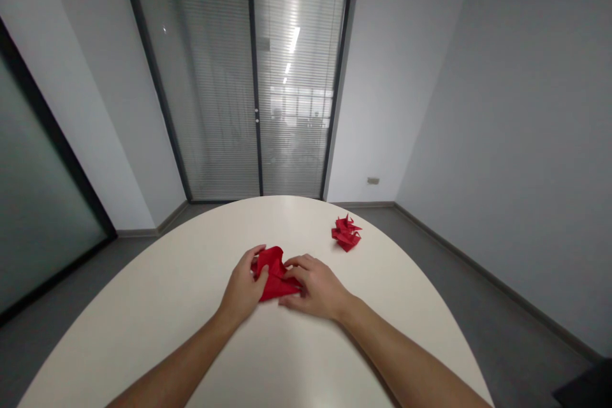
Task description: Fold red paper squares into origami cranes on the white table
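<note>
A sheet of red paper (pixel 274 274), partly folded, is between my two hands over the middle of the table. My left hand (pixel 242 287) grips its left side, the thumb on top and the fingers behind the edge. On the right side, my right hand (pixel 314 285) has its fingers curled over the paper's edge, with the thumb below near the table. Part of the sheet is hidden under the fingers. Several folded red paper pieces with pointed tips (pixel 347 233) lie heaped together beyond my right hand.
The round cream table (pixel 191 280) carries everything, its curved far edge just past the heaped paper. Behind it stand a glass partition with blinds (pixel 215 89) and a pale wall with an outlet (pixel 373 181). A dark object (pixel 586 386) shows at the lower right.
</note>
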Demonstrator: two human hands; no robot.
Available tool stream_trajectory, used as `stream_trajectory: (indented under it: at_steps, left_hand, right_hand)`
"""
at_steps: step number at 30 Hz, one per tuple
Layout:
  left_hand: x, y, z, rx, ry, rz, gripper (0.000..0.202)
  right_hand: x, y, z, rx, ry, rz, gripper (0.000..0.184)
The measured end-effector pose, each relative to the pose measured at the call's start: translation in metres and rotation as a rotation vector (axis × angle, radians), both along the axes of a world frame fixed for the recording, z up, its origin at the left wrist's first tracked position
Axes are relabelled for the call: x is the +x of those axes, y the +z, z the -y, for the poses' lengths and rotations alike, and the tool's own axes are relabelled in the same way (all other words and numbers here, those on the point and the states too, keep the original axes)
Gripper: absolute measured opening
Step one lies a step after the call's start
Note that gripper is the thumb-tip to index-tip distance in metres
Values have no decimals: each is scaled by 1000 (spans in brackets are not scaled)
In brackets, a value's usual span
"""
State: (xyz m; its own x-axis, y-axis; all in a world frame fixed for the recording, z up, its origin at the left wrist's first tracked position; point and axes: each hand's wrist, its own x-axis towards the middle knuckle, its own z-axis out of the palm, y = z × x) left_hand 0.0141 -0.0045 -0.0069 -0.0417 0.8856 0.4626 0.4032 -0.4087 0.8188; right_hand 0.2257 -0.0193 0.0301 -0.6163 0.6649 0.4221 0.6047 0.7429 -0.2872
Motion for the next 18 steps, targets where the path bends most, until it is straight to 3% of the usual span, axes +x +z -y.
stream_trajectory:
  at_steps: [8, 18]
  left_hand:
    - [0, 0, -1, 16, 6, 17, 45]
    - [-7, -1, -5, -47, 70, 122, 28]
  right_hand:
    - [1, -4, 0, -59, 75, 12, 12]
    - [4, -3, -1, -128, 10, -14, 8]
